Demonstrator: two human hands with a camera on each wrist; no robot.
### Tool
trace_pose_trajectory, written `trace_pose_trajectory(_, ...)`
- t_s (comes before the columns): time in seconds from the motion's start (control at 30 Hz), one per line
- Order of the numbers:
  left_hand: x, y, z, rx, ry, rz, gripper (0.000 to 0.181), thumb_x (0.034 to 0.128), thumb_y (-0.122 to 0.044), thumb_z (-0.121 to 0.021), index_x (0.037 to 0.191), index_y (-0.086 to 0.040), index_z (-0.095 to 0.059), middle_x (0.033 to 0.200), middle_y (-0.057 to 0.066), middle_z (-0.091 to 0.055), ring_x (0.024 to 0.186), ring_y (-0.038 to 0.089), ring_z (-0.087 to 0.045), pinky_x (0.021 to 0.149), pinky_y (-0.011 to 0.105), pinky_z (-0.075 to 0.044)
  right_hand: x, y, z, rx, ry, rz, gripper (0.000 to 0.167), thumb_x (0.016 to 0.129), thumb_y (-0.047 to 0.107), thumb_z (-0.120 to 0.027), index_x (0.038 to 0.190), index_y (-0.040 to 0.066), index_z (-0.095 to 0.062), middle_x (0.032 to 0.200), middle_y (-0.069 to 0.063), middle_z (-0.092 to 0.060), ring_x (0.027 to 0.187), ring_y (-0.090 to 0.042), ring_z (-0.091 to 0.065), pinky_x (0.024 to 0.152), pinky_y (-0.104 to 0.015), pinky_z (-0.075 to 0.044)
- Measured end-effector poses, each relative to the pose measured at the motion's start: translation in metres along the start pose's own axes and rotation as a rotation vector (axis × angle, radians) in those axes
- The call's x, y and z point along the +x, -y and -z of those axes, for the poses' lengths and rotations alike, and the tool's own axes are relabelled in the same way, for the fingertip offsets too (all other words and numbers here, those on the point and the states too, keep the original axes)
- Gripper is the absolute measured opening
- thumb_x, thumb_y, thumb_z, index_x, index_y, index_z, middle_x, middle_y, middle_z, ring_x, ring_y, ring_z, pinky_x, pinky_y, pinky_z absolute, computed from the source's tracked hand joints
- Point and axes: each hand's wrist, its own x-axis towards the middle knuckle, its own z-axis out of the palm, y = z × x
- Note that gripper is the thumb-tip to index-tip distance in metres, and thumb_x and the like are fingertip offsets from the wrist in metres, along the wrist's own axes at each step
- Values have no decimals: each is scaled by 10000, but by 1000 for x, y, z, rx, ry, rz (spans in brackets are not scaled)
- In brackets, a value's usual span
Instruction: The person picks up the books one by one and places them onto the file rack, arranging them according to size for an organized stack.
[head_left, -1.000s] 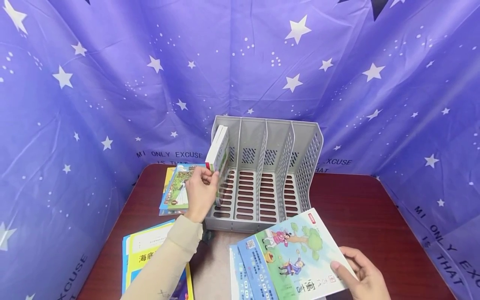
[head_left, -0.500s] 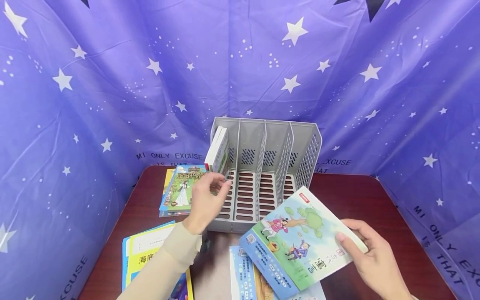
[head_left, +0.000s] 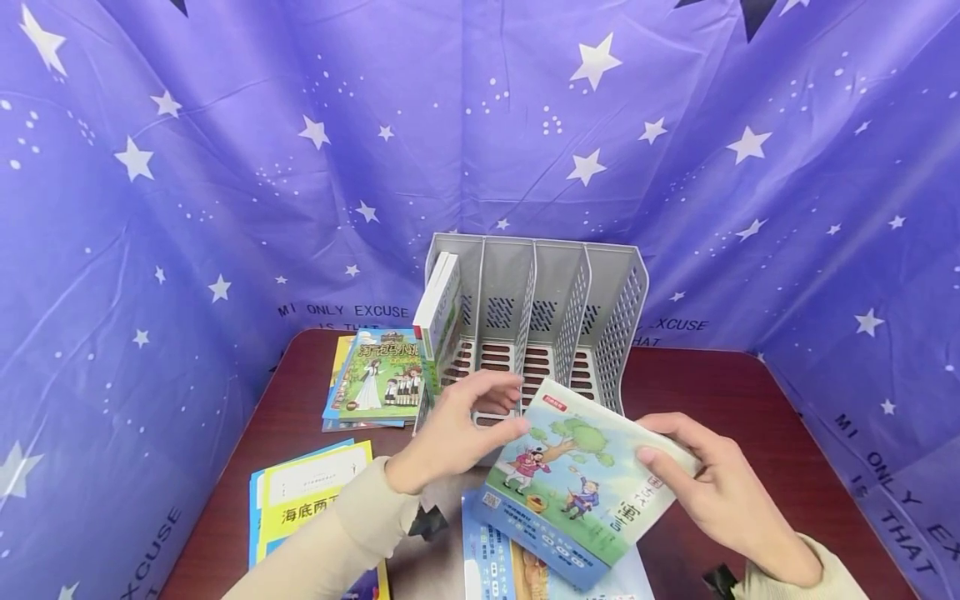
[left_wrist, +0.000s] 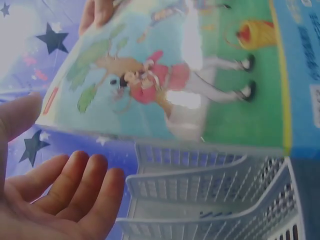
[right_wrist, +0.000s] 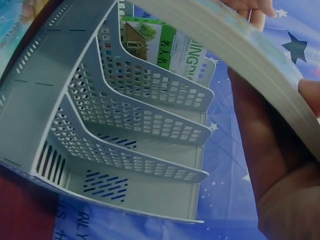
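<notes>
A picture book (head_left: 573, 467) with a tree and two figures on its cover is tilted above the table in front of the organizer. My right hand (head_left: 716, 492) grips its right edge, thumb on the cover and fingers behind; the right wrist view shows the book's page edges (right_wrist: 240, 50). Close to the book's upper left side is my left hand (head_left: 468, 429), fingers spread from the thumb and holding nothing. The grey file organizer (head_left: 626, 333) stands behind, with upright books (head_left: 438, 304) in its leftmost compartment. Beneath the held book lies another blue-covered book (head_left: 487, 554).
Left of the organizer, a small stack of comic books (head_left: 382, 375) lies flat. Nearer on the left is a pile of yellow and blue books (head_left: 315, 500). A purple starred curtain (head_left: 480, 125) surrounds the dark red table (head_left: 697, 392).
My left hand has moved away from the upright books, rightward toward the held book. My right hand has lifted that book off the pile and brought it leftward, turning it.
</notes>
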Motion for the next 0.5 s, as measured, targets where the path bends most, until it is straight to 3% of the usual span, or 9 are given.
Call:
trace_pose_trajectory(0.17, -1, -3, -7, -62, 46, -1, 353, 895, -68, -713, 1225, 19, -622, 1063, 150, -671, 914, 155, -669, 851, 287, -577, 4, 3, -1, 53, 80, 43, 347, 898, -89, -639, 1153, 146, -626, 881, 36, -729, 643, -83, -692, 538, -226, -550)
trace_pose_trajectory(0.37, -3, -5, -10, -74, 70, -10, 185, 911, -57, -692, 1070, 35, -671, 983, 161, -687, 855, 148, -677, 818, 275, -587, 5, 5, -1, 17, 114, 98, 375, 884, -89, -656, 1142, 181, -629, 896, 56, -728, 638, -54, -681, 528, -200, -538)
trace_pose_trajectory(0.5, -4, -6, -10, -95, 86, 30, 151, 910, -81, -701, 1037, -2, -676, 930, 141, -705, 796, 96, -671, 761, 279, -595, 6, 5, 0, 8, 131, 113, 380, 878, -92, -662, 1142, 181, -631, 901, 66, -727, 650, -46, -684, 549, -190, -538)
